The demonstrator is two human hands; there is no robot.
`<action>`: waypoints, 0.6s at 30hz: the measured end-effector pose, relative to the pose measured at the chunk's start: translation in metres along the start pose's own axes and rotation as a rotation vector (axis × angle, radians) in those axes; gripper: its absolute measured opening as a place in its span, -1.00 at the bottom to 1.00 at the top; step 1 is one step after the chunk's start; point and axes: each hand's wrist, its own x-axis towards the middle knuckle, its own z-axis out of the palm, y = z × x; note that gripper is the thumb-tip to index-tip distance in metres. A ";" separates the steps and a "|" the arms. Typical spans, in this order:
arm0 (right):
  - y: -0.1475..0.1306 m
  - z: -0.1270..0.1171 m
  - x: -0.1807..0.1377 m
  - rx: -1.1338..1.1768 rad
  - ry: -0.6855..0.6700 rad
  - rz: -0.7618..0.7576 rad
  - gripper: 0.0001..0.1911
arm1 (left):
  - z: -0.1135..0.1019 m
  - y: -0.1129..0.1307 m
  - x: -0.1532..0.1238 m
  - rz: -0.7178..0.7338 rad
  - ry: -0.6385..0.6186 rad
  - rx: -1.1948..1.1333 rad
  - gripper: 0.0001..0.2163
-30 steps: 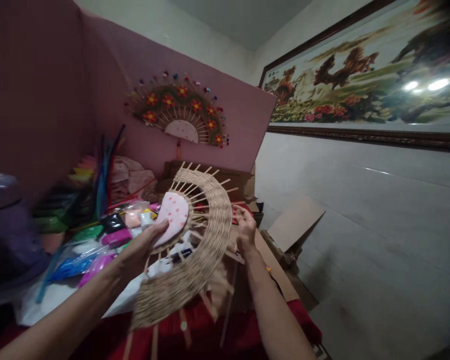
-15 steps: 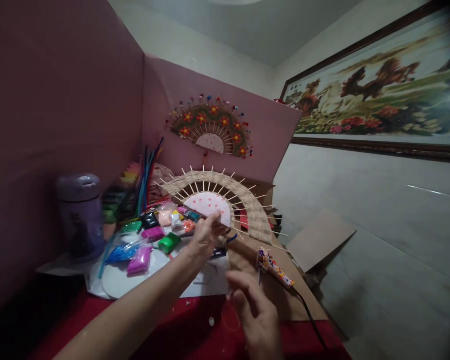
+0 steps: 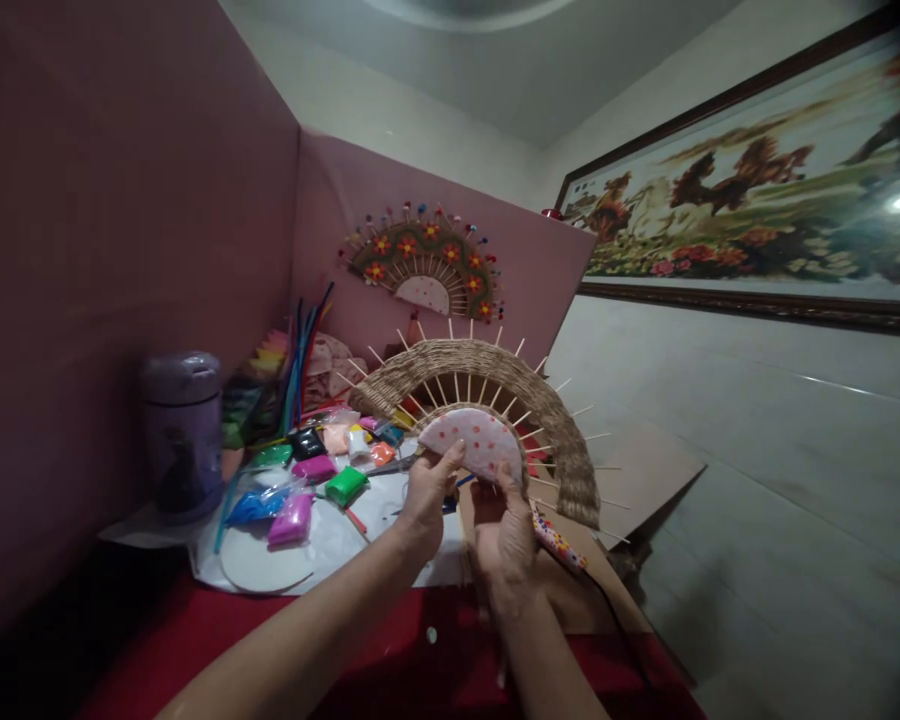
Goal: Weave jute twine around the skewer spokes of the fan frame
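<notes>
I hold a half-round woven fan (image 3: 495, 375) upright in front of me. It has a tan woven band, thin wooden spokes sticking out, and a pink dotted centre piece (image 3: 471, 440). My left hand (image 3: 426, 490) grips the left side of the pink centre, thumb on its face. From below, my right hand (image 3: 504, 530) is closed on the fan's lower edge. A bead-covered stick (image 3: 559, 542) lies just right of my right hand.
Coloured clay packets (image 3: 307, 475) lie on white paper on the red table (image 3: 195, 640). A purple jar (image 3: 181, 430) stands at left. Pipe cleaners (image 3: 304, 350) lean against the pink board, where a finished flowered fan (image 3: 424, 260) hangs. Cardboard (image 3: 645, 470) lies at right.
The fan has turned from tilted to upright and come nearer. My right hand moved up from the table's front and took hold of the fan's lower edge.
</notes>
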 end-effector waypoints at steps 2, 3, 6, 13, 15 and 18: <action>0.003 -0.001 0.002 0.045 -0.033 -0.005 -0.70 | -0.005 0.001 0.003 0.021 0.038 0.001 -0.65; 0.006 -0.001 0.004 0.056 -0.055 -0.001 -0.70 | -0.006 0.000 0.002 0.020 0.040 -0.003 -0.65; 0.018 0.000 0.011 0.025 -0.133 0.043 -0.65 | -0.003 -0.006 -0.002 0.013 -0.009 -0.015 -0.68; 0.003 -0.002 0.037 -0.034 -0.085 0.101 -0.66 | -0.033 0.000 0.006 0.004 0.005 0.347 -0.83; -0.008 -0.004 0.044 -0.040 -0.094 0.093 -0.68 | -0.053 0.012 0.019 -0.010 0.173 0.399 -0.82; -0.020 -0.006 0.052 -0.012 -0.082 0.093 -0.66 | -0.078 0.035 0.039 0.077 0.304 0.383 -0.80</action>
